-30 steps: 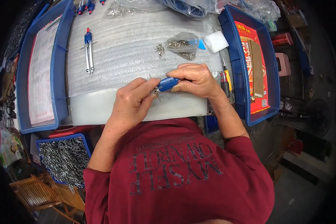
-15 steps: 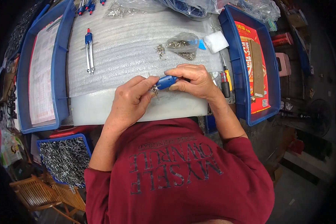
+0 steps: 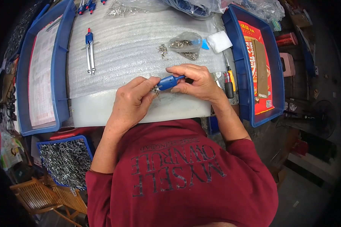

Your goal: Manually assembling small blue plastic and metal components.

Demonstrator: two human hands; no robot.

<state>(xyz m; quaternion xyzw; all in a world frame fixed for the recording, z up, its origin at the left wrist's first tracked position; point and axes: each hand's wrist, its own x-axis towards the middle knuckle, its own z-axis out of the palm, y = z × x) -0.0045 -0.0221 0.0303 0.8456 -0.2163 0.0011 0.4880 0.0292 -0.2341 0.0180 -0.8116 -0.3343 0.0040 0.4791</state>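
Note:
A drawing compass with a blue head (image 3: 166, 83) and a thin metal crossbar is held over the front of the table. Its metal end is pinched between the thumb and forefinger of my left hand (image 3: 134, 98); the legs are mostly hidden in that hand. My right hand (image 3: 199, 84) curls round the narrow blue tip at the other end, thumb below and forefinger above. Farther off to the left lies another compass (image 3: 89, 51), blue-headed with a red top and two metal legs. Small metal screws (image 3: 162, 50) are heaped beside a clear bag (image 3: 185, 45) of similar pieces.
Blue trays stand at the left (image 3: 62, 72) and right (image 3: 250, 87) of the table. By the right tray lie screwdrivers (image 3: 230, 79) and a white foam block (image 3: 219, 41). A blue bin (image 3: 64, 162) of metal parts sits below left. Plastic bags and several compasses lie at the back.
My right thumb and forefinger have opened slightly and shifted off the blue head, so its narrow tip now shows. My left hand stays where it was.

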